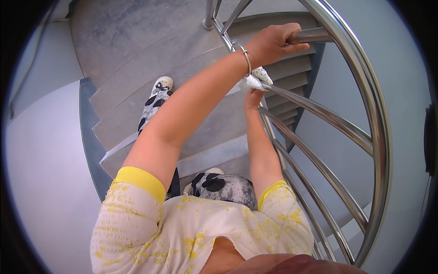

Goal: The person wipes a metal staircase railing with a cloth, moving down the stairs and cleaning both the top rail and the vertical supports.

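Observation:
My left hand (275,42) grips a stainless steel baluster (314,35) close under the handrail; that wrist wears a metal bangle (247,58). Below it, my right hand (254,98) holds a white cloth with small dark specks (261,75) against the neighbouring baluster (321,111). The cloth wraps around the tube near its lower end, and my fingers are partly hidden behind it. A thick curved steel handrail (373,85) sweeps along the right side, joined to the balusters. They run down to a slim bottom rail (268,125).
Concrete stairs (219,116) curve under me, with a landing (137,30) at the top of the view. One cream shoe (162,85) rests on a step. A lower flight (294,72) shows through the railing. Pale walls (51,164) stand on both sides, with grey skirting (90,130) at left.

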Tool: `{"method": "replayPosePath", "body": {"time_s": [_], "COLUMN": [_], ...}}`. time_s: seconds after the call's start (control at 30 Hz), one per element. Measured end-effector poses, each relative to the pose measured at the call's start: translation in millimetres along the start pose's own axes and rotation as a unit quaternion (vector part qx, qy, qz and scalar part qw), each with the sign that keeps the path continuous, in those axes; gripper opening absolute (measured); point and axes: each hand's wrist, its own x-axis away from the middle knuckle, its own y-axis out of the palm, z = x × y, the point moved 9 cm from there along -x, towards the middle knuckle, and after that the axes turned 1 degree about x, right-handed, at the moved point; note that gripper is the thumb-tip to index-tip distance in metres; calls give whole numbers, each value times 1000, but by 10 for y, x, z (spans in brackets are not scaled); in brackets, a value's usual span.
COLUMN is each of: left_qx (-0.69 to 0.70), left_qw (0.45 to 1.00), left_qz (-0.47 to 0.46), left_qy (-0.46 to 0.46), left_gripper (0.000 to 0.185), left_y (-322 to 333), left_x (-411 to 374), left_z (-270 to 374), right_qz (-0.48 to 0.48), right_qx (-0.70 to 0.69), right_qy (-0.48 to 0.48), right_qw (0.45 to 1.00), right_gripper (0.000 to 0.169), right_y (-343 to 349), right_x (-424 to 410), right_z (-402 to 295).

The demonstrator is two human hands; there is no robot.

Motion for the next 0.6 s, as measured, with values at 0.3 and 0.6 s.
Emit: {"method": "replayPosePath", "body": {"time_s": [0.3,0.6], "left_qx": [13,-15], "left_qw": [1000,998], "left_qz": [-10,-56], "left_qy": [20,-32], "left_gripper": [38,35], "left_y": [156,279], "left_x": [24,84], "left_z": [246,110], "right_qz": [-68,-75], "right_qx": [-160,-111], "right_qy": [238,41], "right_qw": [956,990], "right_gripper": [28,29], "right_y": [-30,-813], "right_x": [281,567], "right_z": [634,-499]}}
